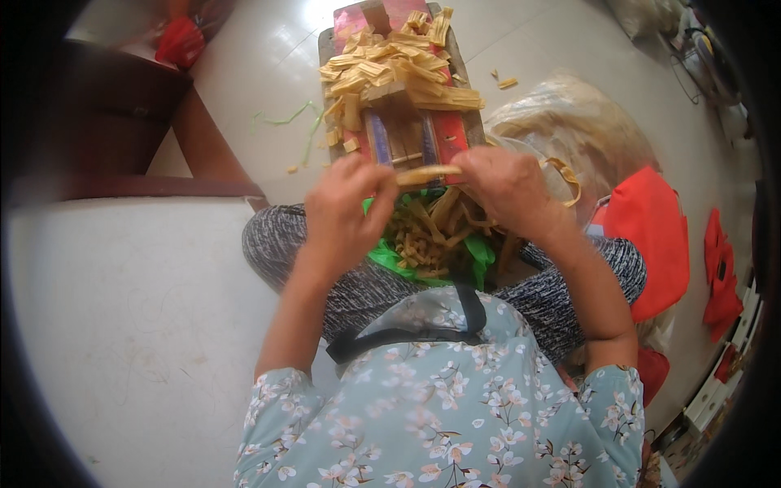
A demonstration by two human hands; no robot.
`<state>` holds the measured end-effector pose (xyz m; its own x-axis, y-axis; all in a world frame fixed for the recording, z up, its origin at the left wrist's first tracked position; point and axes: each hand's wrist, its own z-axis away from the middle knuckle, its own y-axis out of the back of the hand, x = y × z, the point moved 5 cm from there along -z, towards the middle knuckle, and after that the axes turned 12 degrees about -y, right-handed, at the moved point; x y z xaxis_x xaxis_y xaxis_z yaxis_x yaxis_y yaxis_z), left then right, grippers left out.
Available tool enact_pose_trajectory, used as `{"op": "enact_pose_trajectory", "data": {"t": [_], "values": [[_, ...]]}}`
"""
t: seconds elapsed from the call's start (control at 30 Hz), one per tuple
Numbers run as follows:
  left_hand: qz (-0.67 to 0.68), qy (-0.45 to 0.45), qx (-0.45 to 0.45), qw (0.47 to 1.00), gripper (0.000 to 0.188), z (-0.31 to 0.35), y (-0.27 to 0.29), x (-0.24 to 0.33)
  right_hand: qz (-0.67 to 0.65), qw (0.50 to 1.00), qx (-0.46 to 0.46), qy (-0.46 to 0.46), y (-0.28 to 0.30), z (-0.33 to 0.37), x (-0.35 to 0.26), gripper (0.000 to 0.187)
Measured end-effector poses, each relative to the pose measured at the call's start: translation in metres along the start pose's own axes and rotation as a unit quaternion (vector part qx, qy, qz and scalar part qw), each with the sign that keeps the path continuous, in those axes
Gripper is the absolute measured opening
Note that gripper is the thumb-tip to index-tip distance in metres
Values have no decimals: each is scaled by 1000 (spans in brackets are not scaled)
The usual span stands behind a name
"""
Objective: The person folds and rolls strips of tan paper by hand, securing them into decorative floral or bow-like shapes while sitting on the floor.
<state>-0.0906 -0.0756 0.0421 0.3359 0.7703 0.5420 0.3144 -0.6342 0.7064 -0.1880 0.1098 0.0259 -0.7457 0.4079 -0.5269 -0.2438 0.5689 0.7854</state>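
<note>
Between my two hands a pale yellow stick (425, 174), which looks like dried bean curd, is held level above my lap. My left hand (346, 203) pinches its left end, and my right hand (512, 191) is closed round the right end. Just beyond it, a wooden bench (468, 122) carries an upright wooden block (393, 102). A heap of flat, ribbed yellow pieces (390, 69) covers the bench's far part. Below my hands, an open green plastic bag (386, 259) between my legs contains short broken pieces (423, 244) and longer curled ones.
A big clear plastic bag (578, 122) lies right of the bench, with a red bag (647, 244) nearer me. On the left are a white surface (138, 325) and dark wooden furniture (114, 106). Green string (289, 120) and a few crumbs lie on the tiled floor.
</note>
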Motion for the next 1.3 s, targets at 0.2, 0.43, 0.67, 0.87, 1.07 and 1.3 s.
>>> {"op": "enact_pose_trajectory", "data": {"t": [0.2,0.43,0.67,0.87,1.07,1.3], "values": [[88,76,79,990,12,-32,12,-41,15,993,109,34,0,-51,15,3],[97,133,78,983,13,-18,-5,-65,47,995,-50,-78,-39,-39,63,9],[91,149,-32,984,20,43,2,-41,-159,982,3,-101,-8,22,47,26],[148,131,20,980,24,40,-14,-10,9,993,31,110,-22,33,-13,23],[563,343,-87,747,28,63,-52,11,14,986,48,160,-13,33,-34,33],[766,153,21,624,49,41,-19,30,-181,980,81,-12,-7,40,0,25]]}}
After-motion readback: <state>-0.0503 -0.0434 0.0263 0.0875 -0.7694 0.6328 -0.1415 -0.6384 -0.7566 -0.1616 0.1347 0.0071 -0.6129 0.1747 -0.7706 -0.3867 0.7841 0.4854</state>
